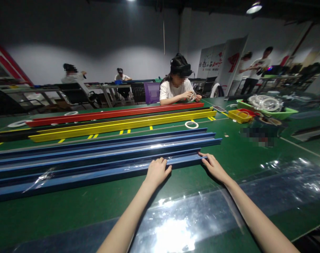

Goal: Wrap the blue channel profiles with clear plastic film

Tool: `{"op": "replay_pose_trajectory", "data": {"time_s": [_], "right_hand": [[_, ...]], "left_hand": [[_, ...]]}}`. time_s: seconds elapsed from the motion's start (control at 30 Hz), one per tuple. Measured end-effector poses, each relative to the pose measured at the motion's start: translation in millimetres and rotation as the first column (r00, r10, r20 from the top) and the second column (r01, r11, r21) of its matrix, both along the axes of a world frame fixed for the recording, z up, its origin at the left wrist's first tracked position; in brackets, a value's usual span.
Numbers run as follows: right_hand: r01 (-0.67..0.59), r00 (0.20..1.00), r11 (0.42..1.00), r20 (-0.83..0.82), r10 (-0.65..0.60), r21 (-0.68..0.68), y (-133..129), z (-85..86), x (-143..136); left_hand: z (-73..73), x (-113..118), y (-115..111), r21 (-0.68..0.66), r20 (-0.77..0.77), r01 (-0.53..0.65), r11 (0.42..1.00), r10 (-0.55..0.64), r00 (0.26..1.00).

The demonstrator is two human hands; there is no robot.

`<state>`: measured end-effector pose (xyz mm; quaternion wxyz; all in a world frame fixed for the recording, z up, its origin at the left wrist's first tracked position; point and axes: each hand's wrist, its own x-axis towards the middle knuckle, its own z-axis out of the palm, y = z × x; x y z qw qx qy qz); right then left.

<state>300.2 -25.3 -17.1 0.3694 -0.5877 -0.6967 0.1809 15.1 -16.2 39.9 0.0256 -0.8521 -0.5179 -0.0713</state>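
A long blue channel-shaped profile lies nearest me on the green table. My left hand is closed over its near edge, fingers curled over the top and thumb pointing right. At the channel's right end, my right hand grips the end, with the index finger on top and the thumb at the near side. Behind it rests another blue profile of the same kind, parallel to it. A shiny strip of clear film lies across the blue profiles at the left.
Clear plastic sheeting covers the table before me. Farther back lie a yellow profile, a red profile and a white ring. A yellow bin and green tray stand right. A co-worker sits opposite.
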Motion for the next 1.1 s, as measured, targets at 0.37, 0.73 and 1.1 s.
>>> {"op": "replay_pose_trajectory", "data": {"time_s": [0.37,0.73,1.1], "right_hand": [[0.015,1.0,1.0,-0.003,-0.015,0.023,0,-1.1,0],[0.017,1.0,1.0,-0.001,-0.017,0.022,-1,0.8,-1],[0.017,1.0,0.999,0.004,-0.017,0.036,0,-1.8,0]], "left_hand": [[2.4,1,-2,-0.015,-0.032,-0.038,0.999,0.037,0.999],[10.7,-3,0,-0.116,0.024,-0.058,0.992,0.061,0.998],[25.8,-20,0,-0.238,0.008,-0.038,0.971,0.041,0.999]]}}
